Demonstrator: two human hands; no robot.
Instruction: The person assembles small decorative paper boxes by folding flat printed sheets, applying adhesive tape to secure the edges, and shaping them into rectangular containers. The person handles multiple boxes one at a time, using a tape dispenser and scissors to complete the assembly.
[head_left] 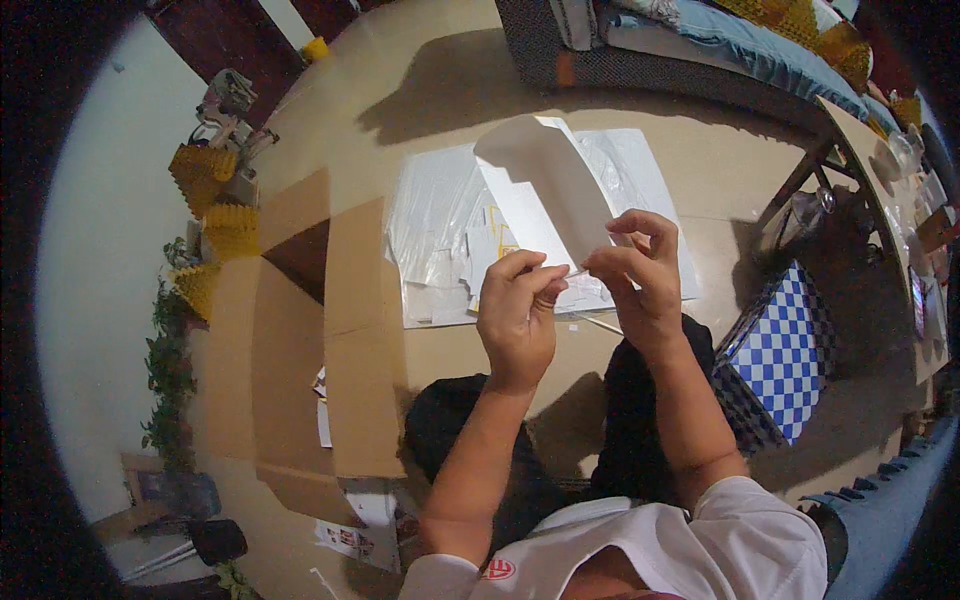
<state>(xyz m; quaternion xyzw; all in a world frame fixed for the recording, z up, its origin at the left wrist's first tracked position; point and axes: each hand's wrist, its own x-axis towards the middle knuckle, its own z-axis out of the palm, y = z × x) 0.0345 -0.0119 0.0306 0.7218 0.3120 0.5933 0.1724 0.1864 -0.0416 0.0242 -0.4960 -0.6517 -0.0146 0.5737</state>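
A large, curved sheet of white paper or thin card [545,175] rises in front of me, its near edge at my fingers. My left hand [517,318] is closed in a pinch at the sheet's near end, beside a small white edge or strip. Close by on its right, my right hand [648,290] pinches the sheet's near right corner between thumb and fingers. The fingertips of both hands almost meet. Underneath lie white sheets in clear plastic [432,205] and pieces with yellow print [503,236], partly hidden by the curved sheet.
To my left stands an open cardboard box [362,390] with some white pieces inside. A blue-and-white checkered box or bag [782,350] sits on the right, near a cluttered table [865,165]. A sofa [680,62] is at the back; green plants [165,370] line the left wall.
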